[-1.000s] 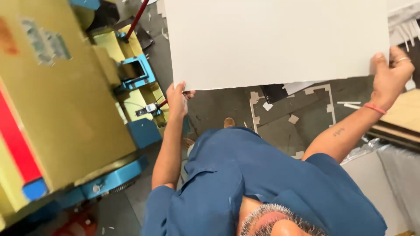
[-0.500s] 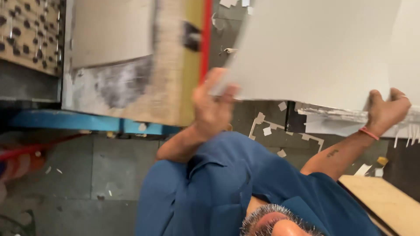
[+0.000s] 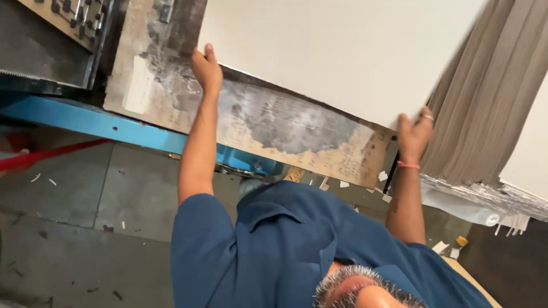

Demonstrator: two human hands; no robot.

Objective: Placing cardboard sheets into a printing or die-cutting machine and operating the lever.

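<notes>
I hold a large white cardboard sheet (image 3: 342, 57) by its near edge with both hands. My left hand (image 3: 206, 69) grips the sheet's near left corner. At the near right corner is my right hand (image 3: 414, 134), with a red band on the wrist and a ring on a finger. The sheet lies tilted over a worn, grey-stained board (image 3: 274, 122) of a machine. My blue shirt (image 3: 285, 245) fills the bottom of the view.
A blue machine frame (image 3: 97, 122) runs under the worn board. A tall stack of grey-edged sheets (image 3: 485, 131) stands at the right. A perforated metal panel (image 3: 74, 14) is at the top left. Paper scraps litter the grey floor (image 3: 85, 217).
The view has swung from a yellow machine to the worn board. Both hands kept their grip and carried the white sheet over that board, with the left arm now stretched out further.
</notes>
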